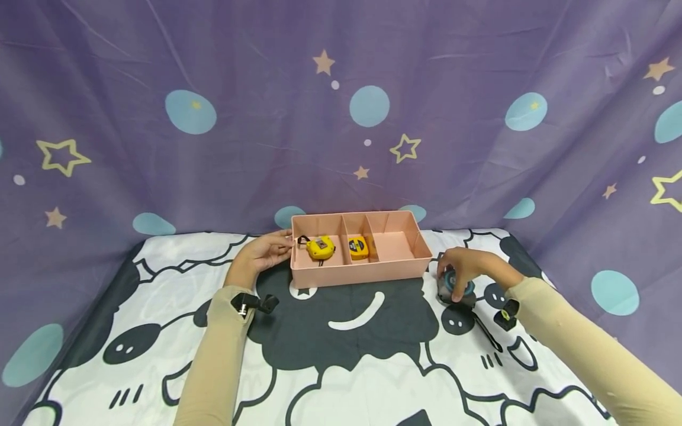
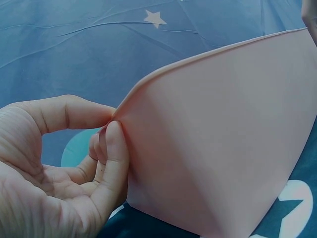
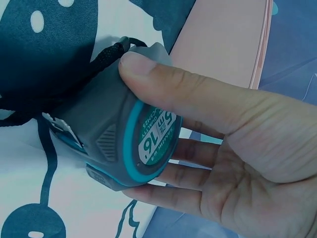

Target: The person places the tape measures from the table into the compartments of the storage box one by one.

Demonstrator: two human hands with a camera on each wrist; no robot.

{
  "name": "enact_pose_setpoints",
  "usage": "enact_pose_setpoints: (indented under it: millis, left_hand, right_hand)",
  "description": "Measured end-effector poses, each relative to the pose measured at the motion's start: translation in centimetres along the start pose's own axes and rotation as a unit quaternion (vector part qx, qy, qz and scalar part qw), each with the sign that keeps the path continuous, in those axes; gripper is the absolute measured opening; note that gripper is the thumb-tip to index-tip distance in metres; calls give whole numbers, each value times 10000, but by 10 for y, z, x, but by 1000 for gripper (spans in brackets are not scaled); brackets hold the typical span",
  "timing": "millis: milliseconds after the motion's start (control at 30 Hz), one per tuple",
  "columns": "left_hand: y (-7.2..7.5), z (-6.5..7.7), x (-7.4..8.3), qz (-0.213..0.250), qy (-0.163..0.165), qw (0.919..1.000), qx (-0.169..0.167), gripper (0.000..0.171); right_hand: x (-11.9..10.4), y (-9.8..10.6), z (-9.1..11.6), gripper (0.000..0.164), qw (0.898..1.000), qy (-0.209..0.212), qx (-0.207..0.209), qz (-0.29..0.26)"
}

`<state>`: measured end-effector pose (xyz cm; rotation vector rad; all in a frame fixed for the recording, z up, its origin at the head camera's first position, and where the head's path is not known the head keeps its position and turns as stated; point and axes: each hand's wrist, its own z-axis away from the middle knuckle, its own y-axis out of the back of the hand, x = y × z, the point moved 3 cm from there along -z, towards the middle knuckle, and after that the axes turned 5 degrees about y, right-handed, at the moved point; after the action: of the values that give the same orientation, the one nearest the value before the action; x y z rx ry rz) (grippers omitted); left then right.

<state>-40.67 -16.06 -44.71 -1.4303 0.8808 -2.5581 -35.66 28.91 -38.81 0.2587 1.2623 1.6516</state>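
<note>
A pink divided box (image 1: 351, 274) stands at the back of the cloth. My left hand (image 1: 269, 251) is at its left end; in the left wrist view the thumb and forefinger pinch the rim of the box (image 2: 213, 134). To the right of the box, my right hand (image 1: 469, 269) grips a grey and teal tape measure (image 3: 106, 114) with a black wrist strap (image 1: 487, 332). The thumb lies across its top and the fingers are behind it. One yellow tape measure (image 1: 321, 248) sits in the left compartment, and a smaller yellow tape measure (image 1: 359, 248) in the middle one.
A white and dark cartoon-print cloth (image 1: 362, 390) covers the table. Behind it hangs a purple curtain (image 1: 266, 148) with stars and dots, close to the box's back edge. The box's right compartment (image 1: 394, 245) shows a bare floor.
</note>
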Motion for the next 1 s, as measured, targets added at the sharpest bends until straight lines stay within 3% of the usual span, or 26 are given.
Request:
enact_pose_setpoints:
  millis: [200, 433, 533, 567, 667, 1000]
  left_hand:
    - [-2, 3, 2, -155, -72, 9998, -76, 46]
    - [6, -1, 1, -260, -393, 9968, -650, 50]
    - [4, 1, 2, -225, -299, 9981, -489, 42]
    - [-3, 7, 3, -330, -259, 9988, -269, 41]
    - [-5, 7, 5, -229, -120, 9997, -32, 36]
    - [-3, 3, 3, -166, 47, 9996, 223, 47]
  right_hand:
    - [0, 1, -2, 58, 9999, -53, -39, 116]
    - [-5, 2, -4, 56, 9997, -69, -39, 239]
    - [-5, 2, -3, 56, 9997, -59, -30, 223]
    - [-5, 2, -3, 57, 9997, -37, -22, 235]
    - [-5, 3, -4, 56, 9996, -19, 6, 270]
    - [-3, 1, -8, 55, 9991, -265, -143, 301]
